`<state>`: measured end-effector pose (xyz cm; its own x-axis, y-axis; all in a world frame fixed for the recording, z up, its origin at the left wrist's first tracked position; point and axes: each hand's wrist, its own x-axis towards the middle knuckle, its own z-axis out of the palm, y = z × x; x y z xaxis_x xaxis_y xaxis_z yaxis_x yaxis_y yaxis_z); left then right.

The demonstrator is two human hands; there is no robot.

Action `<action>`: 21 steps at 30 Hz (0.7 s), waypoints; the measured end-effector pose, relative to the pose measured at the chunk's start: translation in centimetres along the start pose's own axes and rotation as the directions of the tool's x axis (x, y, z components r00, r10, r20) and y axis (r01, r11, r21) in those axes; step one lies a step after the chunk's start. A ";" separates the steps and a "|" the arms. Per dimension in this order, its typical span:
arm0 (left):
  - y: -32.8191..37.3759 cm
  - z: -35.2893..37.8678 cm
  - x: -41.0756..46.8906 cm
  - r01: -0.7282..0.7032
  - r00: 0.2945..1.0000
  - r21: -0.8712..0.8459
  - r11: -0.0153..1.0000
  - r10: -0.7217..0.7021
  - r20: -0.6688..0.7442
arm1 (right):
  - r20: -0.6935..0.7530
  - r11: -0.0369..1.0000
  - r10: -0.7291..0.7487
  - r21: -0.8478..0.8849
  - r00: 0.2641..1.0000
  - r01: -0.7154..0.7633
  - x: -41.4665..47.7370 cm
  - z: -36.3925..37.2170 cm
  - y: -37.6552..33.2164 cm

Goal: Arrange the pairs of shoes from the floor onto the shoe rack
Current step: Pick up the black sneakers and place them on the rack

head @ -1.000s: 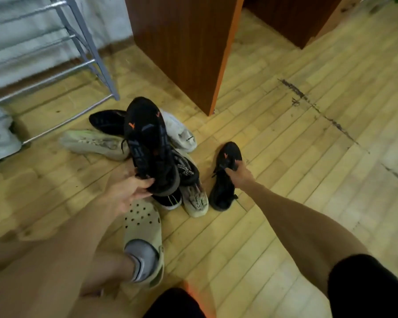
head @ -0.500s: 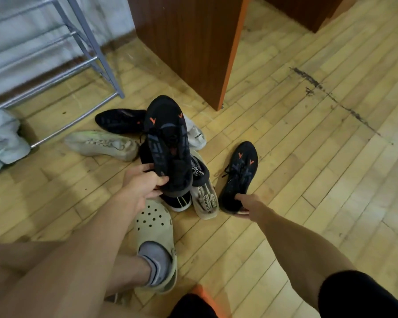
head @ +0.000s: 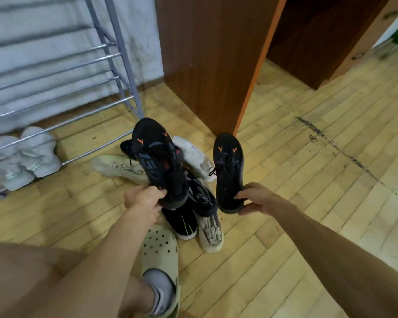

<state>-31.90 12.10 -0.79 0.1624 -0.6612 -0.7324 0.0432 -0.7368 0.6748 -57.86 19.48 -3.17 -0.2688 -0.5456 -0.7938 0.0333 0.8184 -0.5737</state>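
A: Left fingers [head: 158,193], state recorded?
B: Curled round the heel of the first black shoe [head: 157,160]. The heel is gripped by the left hand [head: 145,200]. The sole, with its orange marks, is turned to the camera, toe pointed away.

A: Right fingers [head: 241,195]?
B: Curled over the heel edge of the second black shoe [head: 229,171], thumb set beneath. It is pinched by the right hand [head: 255,198]. The sole is shown likewise, with matching orange marks.

A: Position of the two?
B: Both are held off the wooden floor [head: 308,203], apart from each other. The first is held over the pile, the second just right of it, before the corner of a brown cabinet [head: 207,65].

A: Pile noted?
B: A beige shoe [head: 117,166], a white shoe [head: 193,157], a green-striped black shoe [head: 182,222] and a lettered beige shoe [head: 210,235] are seen on the floor. Others are partly hidden.

A: Rack?
B: The metal shoe rack [head: 115,56] is seen upper left, against a pale wall. A grey pair [head: 30,154] is seen at its lowest level. Whether the pair rests on the bars or the floor cannot be told.

A: Nearest the camera?
B: A foot in a pale clog [head: 161,251] and grey sock.
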 end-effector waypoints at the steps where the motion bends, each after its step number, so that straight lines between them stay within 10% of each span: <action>1: 0.7 -0.8 0.1 -0.013 1.000 -0.018 1.000 0.013 0.004 | 0.038 0.999 -0.045 -0.024 0.998 0.046 -0.3 0.5 -1.5; 21: 9.6 -7.4 15.2 0.003 0.984 0.041 0.999 0.004 -0.180 | 0.272 0.926 -0.135 -0.307 0.953 0.219 11.8 18.9 -19.9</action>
<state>-21.76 -4.03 -4.79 0.3370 -0.6283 -0.7012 0.0030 -0.7440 0.6681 -43.49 -6.62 -4.91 0.0016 -0.6795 -0.7336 -0.3238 0.6938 -0.6433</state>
